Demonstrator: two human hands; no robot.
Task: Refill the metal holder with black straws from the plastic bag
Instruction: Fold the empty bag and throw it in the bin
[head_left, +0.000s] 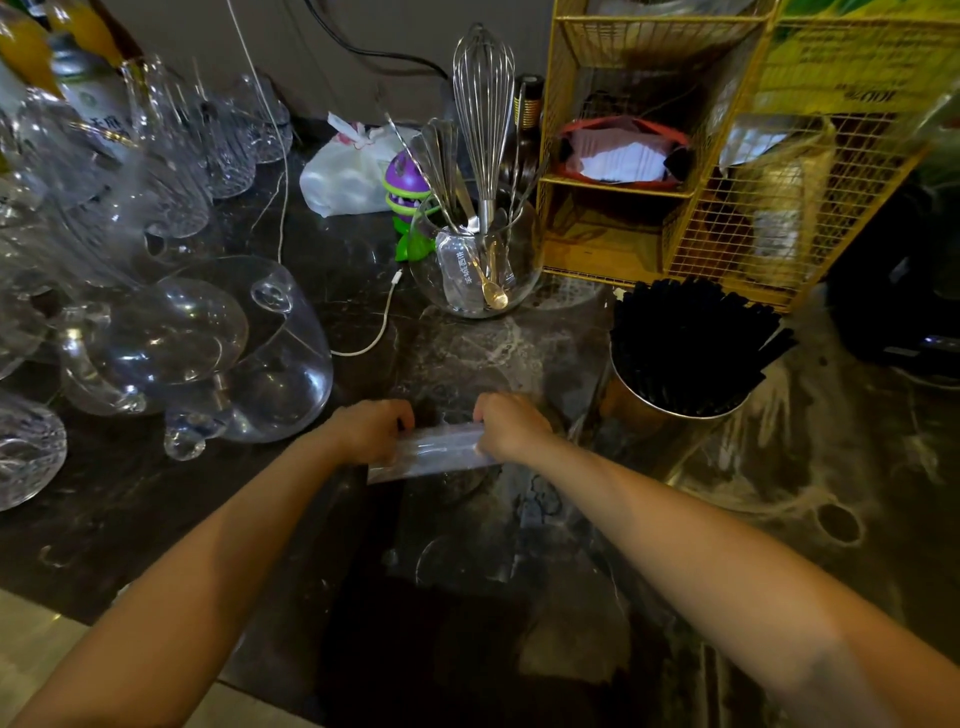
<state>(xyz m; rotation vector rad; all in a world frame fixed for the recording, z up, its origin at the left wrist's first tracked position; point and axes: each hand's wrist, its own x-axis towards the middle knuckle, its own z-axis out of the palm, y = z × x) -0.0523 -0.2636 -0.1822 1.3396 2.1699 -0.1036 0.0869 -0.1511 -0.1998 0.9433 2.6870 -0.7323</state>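
A clear plastic bag (441, 451), flattened into a narrow strip, lies on the dark marble counter (467, 343) in the middle. My left hand (371, 428) grips its left end and my right hand (509, 423) grips its right end. I see no straws inside the bag. To the right stands the round metal holder (631, 402), packed with black straws (685, 343) that lean and fan out toward the right.
Many clear glasses and jugs (171, 332) crowd the left side. A glass bowl (475, 260) with a whisk and spoons stands behind the bag, beside a white cable (382, 322). A yellow wire rack (701, 156) rises at the back right. A white bag (348, 171) and a purple toy (408, 182) sit further back.
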